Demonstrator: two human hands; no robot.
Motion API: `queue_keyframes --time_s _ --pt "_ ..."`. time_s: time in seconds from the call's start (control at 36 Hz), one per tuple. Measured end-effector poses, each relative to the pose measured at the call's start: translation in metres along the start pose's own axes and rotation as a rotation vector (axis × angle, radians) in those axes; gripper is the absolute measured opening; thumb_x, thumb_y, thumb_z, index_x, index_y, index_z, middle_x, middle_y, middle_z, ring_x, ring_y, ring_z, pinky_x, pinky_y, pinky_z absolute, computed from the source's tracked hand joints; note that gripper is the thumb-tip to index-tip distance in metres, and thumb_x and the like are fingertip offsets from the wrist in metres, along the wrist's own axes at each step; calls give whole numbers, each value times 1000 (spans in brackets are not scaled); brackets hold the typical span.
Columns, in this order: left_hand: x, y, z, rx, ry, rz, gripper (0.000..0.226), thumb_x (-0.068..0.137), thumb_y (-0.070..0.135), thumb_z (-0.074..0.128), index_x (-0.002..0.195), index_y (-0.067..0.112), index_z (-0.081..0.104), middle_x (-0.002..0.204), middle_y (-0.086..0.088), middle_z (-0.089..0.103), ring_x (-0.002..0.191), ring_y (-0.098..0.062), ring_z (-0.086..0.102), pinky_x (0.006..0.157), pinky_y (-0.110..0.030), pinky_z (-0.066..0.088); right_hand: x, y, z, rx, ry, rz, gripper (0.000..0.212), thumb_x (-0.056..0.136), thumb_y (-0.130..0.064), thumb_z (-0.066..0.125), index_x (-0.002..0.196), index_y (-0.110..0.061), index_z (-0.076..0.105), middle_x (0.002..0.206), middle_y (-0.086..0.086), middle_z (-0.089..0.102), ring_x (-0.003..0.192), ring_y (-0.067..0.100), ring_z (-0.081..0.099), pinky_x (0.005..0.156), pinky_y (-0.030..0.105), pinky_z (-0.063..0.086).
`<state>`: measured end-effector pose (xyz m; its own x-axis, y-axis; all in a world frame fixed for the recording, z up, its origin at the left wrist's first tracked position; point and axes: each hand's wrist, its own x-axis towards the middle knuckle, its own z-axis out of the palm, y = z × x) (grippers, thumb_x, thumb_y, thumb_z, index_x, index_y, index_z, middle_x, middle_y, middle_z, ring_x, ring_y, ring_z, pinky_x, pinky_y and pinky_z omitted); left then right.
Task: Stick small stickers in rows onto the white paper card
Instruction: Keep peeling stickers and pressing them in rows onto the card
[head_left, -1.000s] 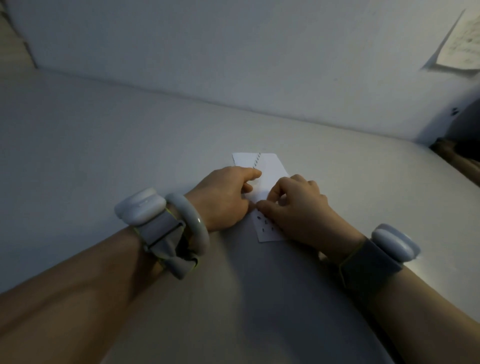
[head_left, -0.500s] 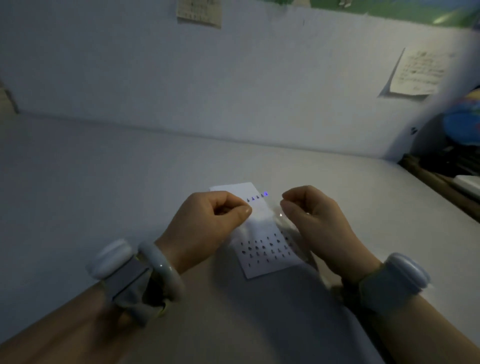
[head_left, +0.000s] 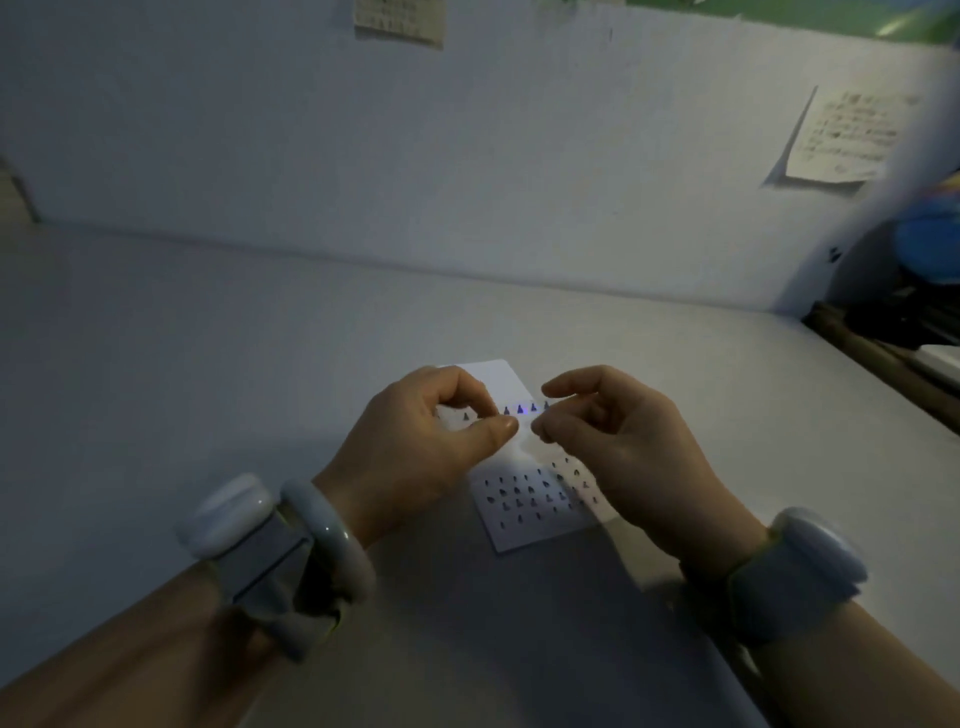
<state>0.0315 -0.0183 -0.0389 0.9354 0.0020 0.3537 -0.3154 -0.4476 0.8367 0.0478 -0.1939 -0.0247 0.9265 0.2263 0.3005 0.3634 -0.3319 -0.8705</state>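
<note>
While light is low, layout reads fine: white bench (head_left: 208, 364) fills most of view, pale wall (head_left: 363, 156) behind it with 2 paper notes, one top centre (head_left: 400, 21), one at right (head_left: 841, 140). Dark clutter at far right edge (head_left: 914, 312), too dim to identify.

White paper card (head_left: 540, 525) lies flat on bench, centre, between and under both hands. Rows of small dark stickers (head_left: 524, 499) on its near half; 1 short row (head_left: 524, 409) further up, one of them glinting blue.

Left hand (head_left: 415, 457) above card's left side, fingers curled, thumb tip against forefinger: a closed pinch grip. Thin clear film (head_left: 524, 441) seems to run between the 2 hands; can't tell for sure if left pinch has it.

Right hand (head_left: 623, 441) above card's right side, forefinger raised and bent, thumb and other fingertips drawn together near the film edge. Can't tell whether that grip has hold of anything.

White wrist device (head_left: 234, 514) plus pale bangle (head_left: 332, 540) on left wrist, similar device (head_left: 810, 556) on right wrist.
</note>
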Motion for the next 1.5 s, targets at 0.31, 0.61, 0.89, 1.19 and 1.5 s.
queue_keyframes --time_s 0.31,0.61,0.89,1.19,1.5 --pt "-1 2 0 -9 -85 128 17 82 19 67 84 34 61 82 19 65 84 6 60 73 -4 47 -4 -1 10 -135 -33 -41 16 82 -17 67 85 -32 63 73 -8 68 68 0 60 63 15 47" --pt "-2 3 1 -61 -55 135 21 82 14 67 86 33 59 83 18 65 82 6 62 73 -6 49 -6 0 14 -161 25 -120 17 83 -15 66 93 -26 59 72 -6 66 63 8 60 60 17 50" --pt "-3 6 2 -109 -67 139 27 81 11 67 88 34 56 85 15 66 83 5 63 72 -7 49 -6 2 14 -216 48 -137 12 83 -18 66 86 -28 60 73 -10 62 67 5 58 60 13 48" --pt "-4 6 2 -74 -58 132 18 83 18 66 86 34 58 82 16 65 83 5 62 72 -6 49 -8 2 13 -287 13 -179 9 83 -17 65 80 -25 63 69 -12 61 72 0 56 61 7 43" --pt "-2 7 3 -239 -47 -16 16 81 13 67 85 27 61 78 5 69 74 -3 66 69 -13 53 -10 1 17 -434 53 -315 7 85 -20 61 88 -21 67 71 -26 54 86 -8 51 70 7 42"
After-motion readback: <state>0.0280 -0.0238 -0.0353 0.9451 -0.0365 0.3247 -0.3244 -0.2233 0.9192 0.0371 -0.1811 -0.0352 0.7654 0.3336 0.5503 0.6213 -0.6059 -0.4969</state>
